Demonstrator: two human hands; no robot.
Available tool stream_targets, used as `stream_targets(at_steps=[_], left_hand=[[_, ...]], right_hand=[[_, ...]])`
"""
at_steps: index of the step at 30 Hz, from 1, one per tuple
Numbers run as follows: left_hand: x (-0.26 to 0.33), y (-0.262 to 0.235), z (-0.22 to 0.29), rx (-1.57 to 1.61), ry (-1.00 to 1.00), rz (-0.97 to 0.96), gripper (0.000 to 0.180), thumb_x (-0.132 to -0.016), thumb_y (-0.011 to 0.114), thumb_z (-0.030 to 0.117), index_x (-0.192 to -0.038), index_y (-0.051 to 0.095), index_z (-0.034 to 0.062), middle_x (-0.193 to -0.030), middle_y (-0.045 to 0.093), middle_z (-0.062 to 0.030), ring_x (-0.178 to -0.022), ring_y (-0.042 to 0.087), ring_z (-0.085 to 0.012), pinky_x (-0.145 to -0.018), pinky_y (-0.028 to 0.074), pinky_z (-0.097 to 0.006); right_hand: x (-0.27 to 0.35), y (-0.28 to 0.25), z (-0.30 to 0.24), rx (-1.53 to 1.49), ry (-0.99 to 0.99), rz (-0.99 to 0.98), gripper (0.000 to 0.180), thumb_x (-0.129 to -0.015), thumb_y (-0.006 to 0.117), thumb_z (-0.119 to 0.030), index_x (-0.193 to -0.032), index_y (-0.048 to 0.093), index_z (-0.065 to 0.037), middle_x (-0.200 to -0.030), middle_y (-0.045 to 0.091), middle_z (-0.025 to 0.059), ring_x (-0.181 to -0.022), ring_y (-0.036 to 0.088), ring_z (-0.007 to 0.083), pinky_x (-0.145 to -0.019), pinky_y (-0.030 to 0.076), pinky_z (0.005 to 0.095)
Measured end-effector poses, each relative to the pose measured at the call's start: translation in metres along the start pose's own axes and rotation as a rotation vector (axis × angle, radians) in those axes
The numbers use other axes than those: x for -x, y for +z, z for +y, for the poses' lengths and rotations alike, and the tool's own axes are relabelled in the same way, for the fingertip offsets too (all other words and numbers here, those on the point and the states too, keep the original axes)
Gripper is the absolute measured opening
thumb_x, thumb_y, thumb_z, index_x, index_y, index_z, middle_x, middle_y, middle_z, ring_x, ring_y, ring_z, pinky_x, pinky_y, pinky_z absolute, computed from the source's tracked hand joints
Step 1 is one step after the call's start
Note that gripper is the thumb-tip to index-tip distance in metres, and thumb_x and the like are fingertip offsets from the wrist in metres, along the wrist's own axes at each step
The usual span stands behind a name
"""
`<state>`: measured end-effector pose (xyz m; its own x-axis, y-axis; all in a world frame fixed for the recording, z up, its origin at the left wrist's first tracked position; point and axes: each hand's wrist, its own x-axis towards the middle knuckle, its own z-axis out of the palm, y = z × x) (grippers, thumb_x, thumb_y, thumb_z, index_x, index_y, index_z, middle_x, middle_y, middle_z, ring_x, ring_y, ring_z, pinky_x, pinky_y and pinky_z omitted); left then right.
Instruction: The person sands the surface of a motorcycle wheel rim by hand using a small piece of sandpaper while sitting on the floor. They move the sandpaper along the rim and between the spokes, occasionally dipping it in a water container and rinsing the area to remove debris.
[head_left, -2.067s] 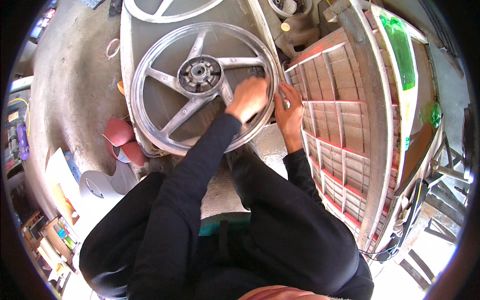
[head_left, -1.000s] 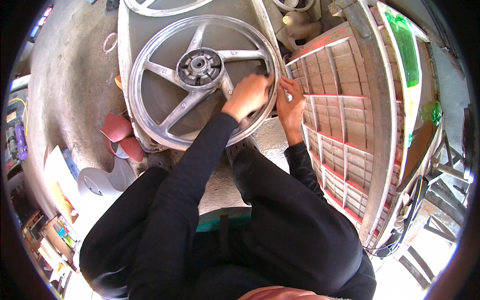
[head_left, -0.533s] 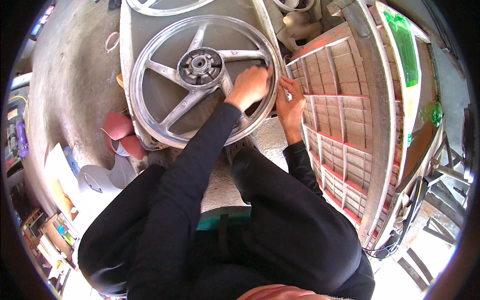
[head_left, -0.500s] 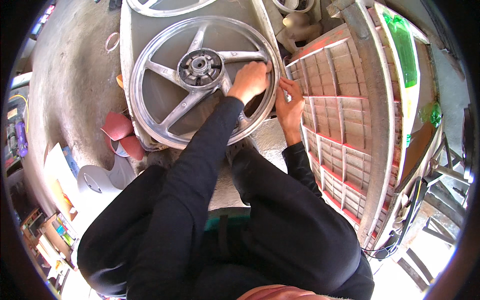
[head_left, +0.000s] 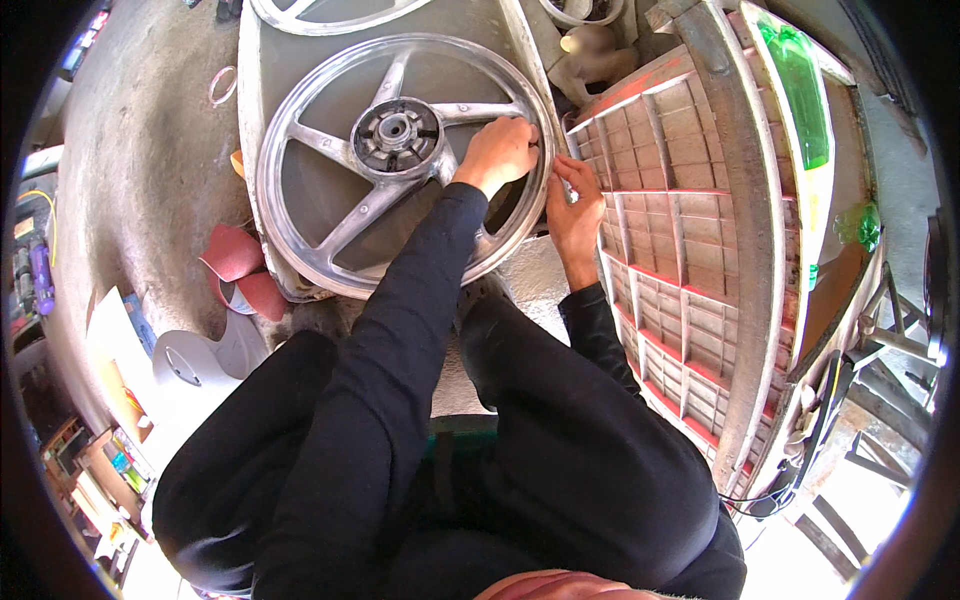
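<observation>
A silver five-spoke alloy wheel (head_left: pixel 330 215) lies flat on a grey slab (head_left: pixel 262 60) in front of me, its dark hub (head_left: pixel 396 130) facing up. My left hand (head_left: pixel 495 155) rests on the inner right side of the rim with fingers curled against the metal; whether something is under the fingers is hidden. My right hand (head_left: pixel 572 210) grips the outer edge of the rim just to the right of it. Both arms are in black sleeves.
Reddish sandpaper sheets (head_left: pixel 240 270) lie on the floor left of the wheel, with a grey disc (head_left: pixel 195 365) below them. A compartmented red-and-grey rack (head_left: pixel 680 250) stands at my right. Another wheel rim (head_left: pixel 330 12) lies at the top edge.
My left hand has slid along the right side of the rim, away from me. My right hand has stayed on the rim's outer edge.
</observation>
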<state>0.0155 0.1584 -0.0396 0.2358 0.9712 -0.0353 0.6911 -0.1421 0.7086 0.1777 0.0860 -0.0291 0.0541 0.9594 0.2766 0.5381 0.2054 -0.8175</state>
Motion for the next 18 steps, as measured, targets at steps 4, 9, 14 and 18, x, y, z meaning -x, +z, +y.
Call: stream_targets(at_steps=[4, 9, 14, 18], left_hand=[[0.033, 0.007, 0.009, -0.085, 0.158, -0.124, 0.022, -0.089, 0.067, 0.021, -0.101, 0.076, 0.0044, -0.089, 0.074, -0.0272, -0.089, 0.073, -0.0488, -0.081, 0.058, -0.06], [0.062, 0.0, 0.016, -0.104, 0.128, -0.2, 0.037, -0.093, 0.067, 0.021, -0.128, 0.076, 0.0117, -0.086, 0.074, -0.0242, -0.085, 0.073, -0.0464, -0.079, 0.058, -0.058], [0.002, 0.008, -0.012, -0.072, 0.043, 0.053, 0.03, -0.096, 0.068, 0.025, -0.119, 0.077, 0.0084, -0.091, 0.074, -0.0261, -0.088, 0.073, -0.0474, -0.081, 0.058, -0.058], [0.031, 0.004, 0.008, -0.065, 0.081, -0.115, 0.025, -0.091, 0.072, 0.027, -0.097, 0.077, 0.0032, -0.087, 0.072, -0.028, -0.085, 0.073, -0.0474, -0.079, 0.058, -0.059]], right_hand=[[-0.002, -0.006, 0.007, -0.01, 0.025, 0.008, 0.023, -0.095, 0.068, 0.0, -0.115, 0.078, 0.006, -0.119, 0.075, 0.0207, -0.112, 0.074, 0.0359, -0.1, 0.056, 0.0432], [0.001, -0.007, 0.014, -0.022, 0.031, 0.029, 0.023, -0.094, 0.069, 0.0, -0.114, 0.078, 0.006, -0.119, 0.076, 0.0203, -0.112, 0.074, 0.0353, -0.101, 0.056, 0.0428], [-0.001, 0.001, 0.007, -0.045, 0.054, -0.011, 0.024, -0.097, 0.07, -0.002, -0.118, 0.079, 0.004, -0.121, 0.076, 0.0168, -0.114, 0.073, 0.0302, -0.102, 0.055, 0.0401], [0.001, -0.004, 0.012, -0.044, 0.06, 0.01, 0.023, -0.096, 0.069, -0.001, -0.116, 0.079, 0.004, -0.12, 0.076, 0.0178, -0.113, 0.074, 0.0309, -0.101, 0.055, 0.0404]])
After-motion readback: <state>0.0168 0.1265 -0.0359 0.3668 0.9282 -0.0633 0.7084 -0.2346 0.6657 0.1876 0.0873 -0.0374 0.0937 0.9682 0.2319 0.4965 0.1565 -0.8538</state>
